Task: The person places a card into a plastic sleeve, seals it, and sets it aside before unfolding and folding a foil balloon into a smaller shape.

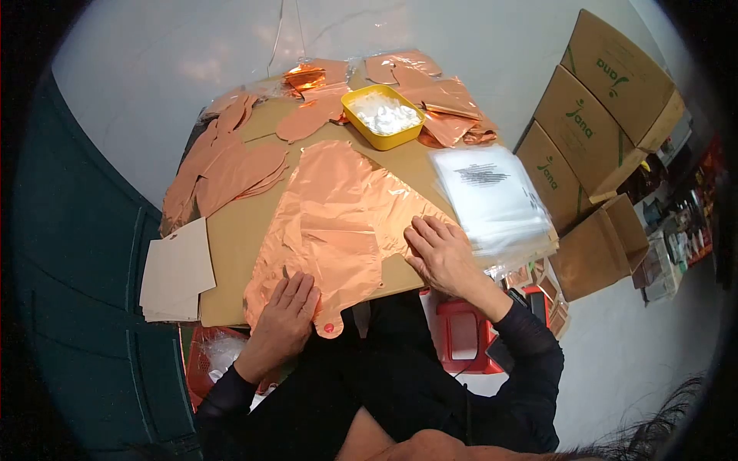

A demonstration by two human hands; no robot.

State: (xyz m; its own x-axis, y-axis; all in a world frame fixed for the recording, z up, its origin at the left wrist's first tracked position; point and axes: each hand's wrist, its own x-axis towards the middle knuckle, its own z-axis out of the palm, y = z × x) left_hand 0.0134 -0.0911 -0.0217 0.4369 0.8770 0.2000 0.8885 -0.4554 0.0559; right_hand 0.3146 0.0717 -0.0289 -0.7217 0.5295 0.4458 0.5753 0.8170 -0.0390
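Note:
A flat, uninflated rose-gold foil balloon (pixel 334 215) lies spread on the brown cardboard tabletop (pixel 234 269) in front of me. Its tab, marked with a red dot, hangs past the near edge. My left hand (pixel 286 319) rests on the balloon's lower left part, fingers stretched out. On its right arm lies my right hand (pixel 442 255), with the fingers extended and spread a little. Neither hand grips anything. More flat foil balloons (pixel 242 169) are piled at the left, and others (pixel 430 88) lie at the back.
A yellow tub (pixel 392 143) of white powdery stuff stands toward the back. Clear plastic bags (pixel 492 200) are stacked at the right, pale cards (pixel 177 269) at the left corner. Cardboard boxes (pixel 580 127) rise at the right. A red stool (pixel 469 346) and red basket (pixel 198 369) sit below.

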